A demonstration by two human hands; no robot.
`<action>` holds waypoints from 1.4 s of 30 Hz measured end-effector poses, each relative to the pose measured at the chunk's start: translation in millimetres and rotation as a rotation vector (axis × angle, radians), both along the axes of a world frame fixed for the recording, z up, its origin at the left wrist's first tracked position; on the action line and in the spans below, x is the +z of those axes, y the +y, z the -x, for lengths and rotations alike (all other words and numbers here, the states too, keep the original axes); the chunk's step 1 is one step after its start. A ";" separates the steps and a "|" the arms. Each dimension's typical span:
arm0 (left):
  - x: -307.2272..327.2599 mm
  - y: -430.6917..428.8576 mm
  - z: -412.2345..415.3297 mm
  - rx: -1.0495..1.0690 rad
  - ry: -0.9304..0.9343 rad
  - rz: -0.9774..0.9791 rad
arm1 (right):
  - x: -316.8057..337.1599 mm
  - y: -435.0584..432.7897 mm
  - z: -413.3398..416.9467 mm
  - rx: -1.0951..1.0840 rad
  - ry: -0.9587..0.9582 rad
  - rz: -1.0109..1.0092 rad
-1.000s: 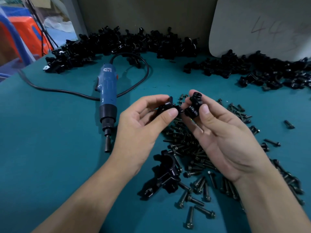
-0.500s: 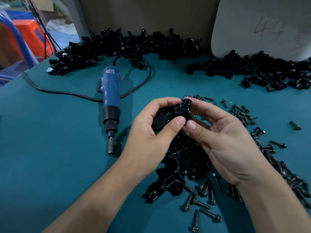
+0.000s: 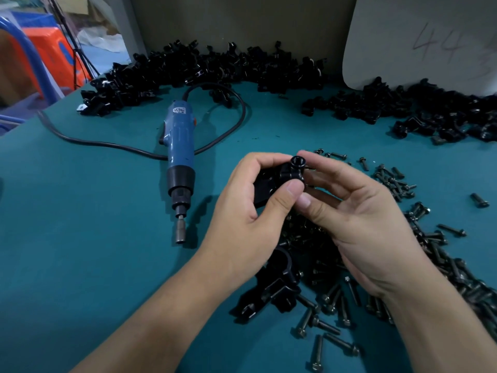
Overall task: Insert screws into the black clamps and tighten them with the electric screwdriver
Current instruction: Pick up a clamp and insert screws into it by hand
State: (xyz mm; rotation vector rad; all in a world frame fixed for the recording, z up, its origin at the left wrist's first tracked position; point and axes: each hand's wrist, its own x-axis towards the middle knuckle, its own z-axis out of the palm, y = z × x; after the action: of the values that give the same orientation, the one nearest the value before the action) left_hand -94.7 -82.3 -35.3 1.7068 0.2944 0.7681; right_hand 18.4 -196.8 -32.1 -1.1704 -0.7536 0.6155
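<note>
Left fingers (image 3: 258, 164): curled over the far side of the clamp (image 3: 289, 175), with the thumb pressed on its near edge. That's a firm grip from the left hand (image 3: 242, 214).
Right fingers (image 3: 332, 169): the index finger reaches along the clamp's top right and the thumb comes in underneath, its tip touching the left thumb. The right hand (image 3: 360, 214) pinches that end, and its other fingers are loosely bent below.
Clamp: held up off the table (image 3: 80, 238) between both hands, centre of view, its round collar facing up. Whether a screw sits in it, I cannot tell.
Screws (image 3: 332, 301): a dark scatter lies right under the hands and trails off to the right edge. A few loose ones lie near the bottom, and one sits alone far right.
Second clamp (image 3: 279, 288): lying on the table just below the left wrist, at the edge of the screws.
Screwdriver (image 3: 180, 146): blue body, black collar, lying flat left of the hands, bit end towards the person, nobody touching it.
Cable (image 3: 107, 144): black, looping from the screwdriver's rear and running off left.
Back heap (image 3: 215, 68): clamps piled along the far edge of the table.
Right heap (image 3: 430, 111): more clamps, far right, under a pale board (image 3: 416, 36) with a handwritten "44".
Stool (image 3: 51, 47): orange, beyond the table's left corner.
</note>
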 end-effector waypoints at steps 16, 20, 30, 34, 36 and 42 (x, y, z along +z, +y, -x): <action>4.0 14.8 -0.1 -0.171 0.038 0.494 | 6.2 -3.8 12.9 -0.117 -0.349 0.083; 6.2 18.3 1.8 -0.242 0.089 0.542 | 2.3 -5.2 10.6 -0.104 -0.584 0.196; 7.6 17.7 4.2 -0.325 0.226 0.583 | 3.4 -9.3 8.2 -0.122 -0.635 0.252; 11.9 16.1 5.8 -0.314 0.242 0.541 | 6.6 -10.7 9.2 -0.151 -0.666 0.277; 13.7 17.4 6.8 -0.305 0.240 0.538 | 8.5 -10.2 11.1 -0.182 -0.704 0.290; 16.9 20.6 7.7 -0.376 0.209 0.661 | 12.3 -9.4 15.3 -0.183 -0.733 0.273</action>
State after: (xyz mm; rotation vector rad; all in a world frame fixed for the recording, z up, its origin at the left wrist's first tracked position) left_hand -102.5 -61.6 -18.4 1.1577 0.3145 0.1737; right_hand 3.1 -206.3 -19.8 -1.7278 -1.1818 0.1172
